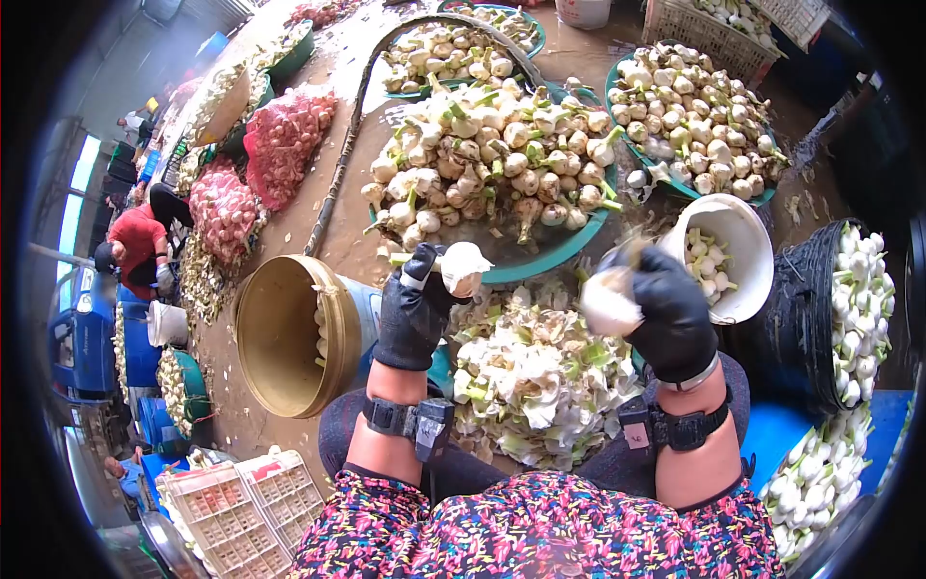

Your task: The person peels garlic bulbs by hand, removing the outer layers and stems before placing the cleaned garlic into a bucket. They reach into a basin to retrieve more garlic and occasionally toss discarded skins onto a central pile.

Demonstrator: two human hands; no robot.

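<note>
Black, glossy gloves, creased at the knuckles, cover both of the person's hands. The left hand [410, 314] is closed around a garlic bulb [465, 268], whose smooth, white, rounded body sits by the thumb side while a short greenish stem juts out on the other side of the fist. The right hand [672, 314] is curled around a pale bulb-like thing [611, 304], so blurred that its skin and outline cannot be made out exactly. Between and below the hands lies a husk pile [545, 376], papery, crumpled and flaky, cream with streaks of green. Just beyond them, a teal basin [555, 261] with a curved rim bears a garlic heap [492, 164] of knobbly, soil-stained bulbs with cut green stalks. Beside the right hand, a white bucket [755, 265] of smooth plastic leans with its round mouth showing cleaner bulbs inside; next to it stands a dark tub [781, 323] with a wrinkled black surface, packed with glossy white bulbs. Near the left hand, a tan bucket [275, 338] lies tilted, its round, dull-walled mouth open. A long, dark, slender hose [353, 125] arches over the wet brown floor, and past it bulge red mesh bags [289, 145], their netting stretched over lumpy contents. At lower left is a pale lattice crate [241, 516], rigid and square-holed.
</note>
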